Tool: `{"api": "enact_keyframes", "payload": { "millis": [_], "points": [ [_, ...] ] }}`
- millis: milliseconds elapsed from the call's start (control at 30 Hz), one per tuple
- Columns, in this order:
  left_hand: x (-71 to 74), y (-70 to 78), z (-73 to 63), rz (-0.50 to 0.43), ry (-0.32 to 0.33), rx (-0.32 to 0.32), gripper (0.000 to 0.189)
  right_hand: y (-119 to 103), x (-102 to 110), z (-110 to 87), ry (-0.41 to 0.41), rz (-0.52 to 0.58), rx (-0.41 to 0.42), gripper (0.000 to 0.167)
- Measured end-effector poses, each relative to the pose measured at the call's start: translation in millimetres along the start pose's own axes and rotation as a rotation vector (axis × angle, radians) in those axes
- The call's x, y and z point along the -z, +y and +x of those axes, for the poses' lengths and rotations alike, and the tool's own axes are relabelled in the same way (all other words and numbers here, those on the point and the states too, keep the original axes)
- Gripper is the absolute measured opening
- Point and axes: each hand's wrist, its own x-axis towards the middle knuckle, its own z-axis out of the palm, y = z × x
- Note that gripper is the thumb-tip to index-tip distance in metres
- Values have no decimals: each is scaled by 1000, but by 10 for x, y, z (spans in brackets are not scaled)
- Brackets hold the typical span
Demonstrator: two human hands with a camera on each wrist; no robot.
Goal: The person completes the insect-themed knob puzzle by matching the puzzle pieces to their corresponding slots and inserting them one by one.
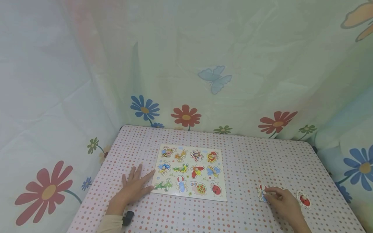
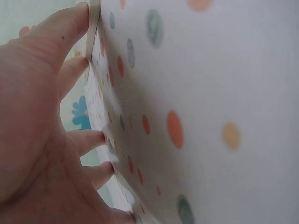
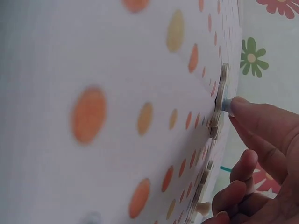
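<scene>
A wooden peg puzzle board (image 1: 189,195) with insect pictures in rows lies flat on the table. My left hand (image 1: 132,187) rests at its left side with fingers spread, thumb and index fingertip at the board's edge (image 2: 93,28). Well to the right of the board, my right hand (image 1: 284,202) pinches a stag beetle puzzle piece (image 1: 261,194) by its small blue knob (image 3: 226,105), between thumb and index finger. The piece (image 3: 219,114) is close to the tabletop. Just right of that hand lies a ladybug puzzle piece (image 1: 304,200), its pale knob (image 3: 203,207) showing in the right wrist view.
A dotted cloth (image 1: 239,152) covers the table. Behind and beside it hang pale curtains (image 1: 163,58) printed with flowers and butterflies. A small black object (image 1: 128,218) sits at my left wrist, beside the beige sleeve (image 1: 110,224).
</scene>
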Motion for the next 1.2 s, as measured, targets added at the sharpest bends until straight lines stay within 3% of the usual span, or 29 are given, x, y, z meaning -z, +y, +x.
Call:
{"api": "enact_keyframes", "payload": {
  "millis": [800,1000,1200],
  "points": [
    [11,14,-15,0,7,-6,63,-3,-46,107,-5,-35,-65,33],
    [6,10,-12,1,15,-5,63,-131,-112,112,53,-49,8,28],
    [13,33,-19,-7,-1,9,63,-332,-184,154,60,-12,89,22]
  ]
}}
